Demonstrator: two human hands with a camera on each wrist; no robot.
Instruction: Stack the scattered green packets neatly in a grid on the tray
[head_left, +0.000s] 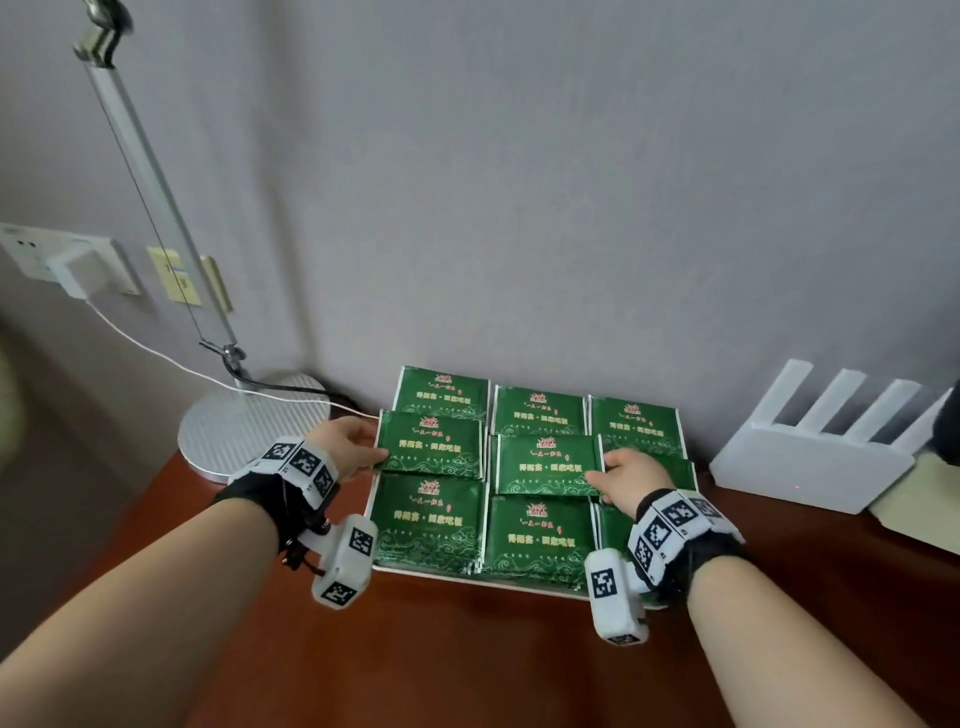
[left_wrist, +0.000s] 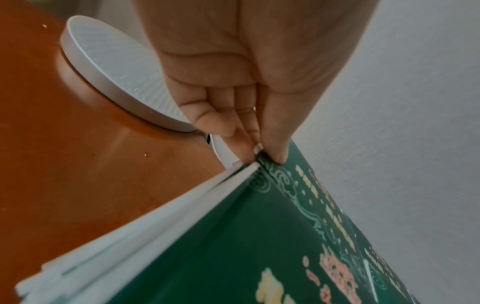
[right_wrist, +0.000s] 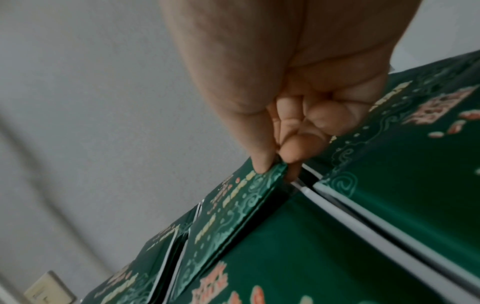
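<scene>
Green packets (head_left: 538, 535) cover the white tray (head_left: 470, 577) in a three-by-three grid, several cells stacked more than one deep. Tray sits on the reddish-brown desk (head_left: 467, 654), against the grey wall (head_left: 519, 182).

Left hand (head_left: 347, 446) is at the tray's left edge, its grip clamped on the middle-left packet (head_left: 429, 446): thumb on the printed top face, fingers (left_wrist: 221, 123) under the near-left corner. Left wrist view confirms the pinch, thumb tip pressed on the green face beside the tray's white rim. That packet lies slightly askew, overlapping the cell behind it.

Right hand (head_left: 630, 477) is over the right column, its grip clamped on the centre packet (head_left: 548, 465) at the packet's right corner. Right wrist view shows thumb on top and curled fingers (right_wrist: 293, 152) beneath, with that corner raised off the packets under it. Right-column middle cell is mostly hidden by the hand.

Both wrists wear black straps with white marker-coded camera blocks.

Left of the tray: silver desk lamp (head_left: 249, 421) with round base, white cable (head_left: 156, 353) running to a charger in the wall socket (head_left: 67, 260). Right of the tray: white router (head_left: 810, 452) with four antennas, close to the tray but not touching it.
</scene>
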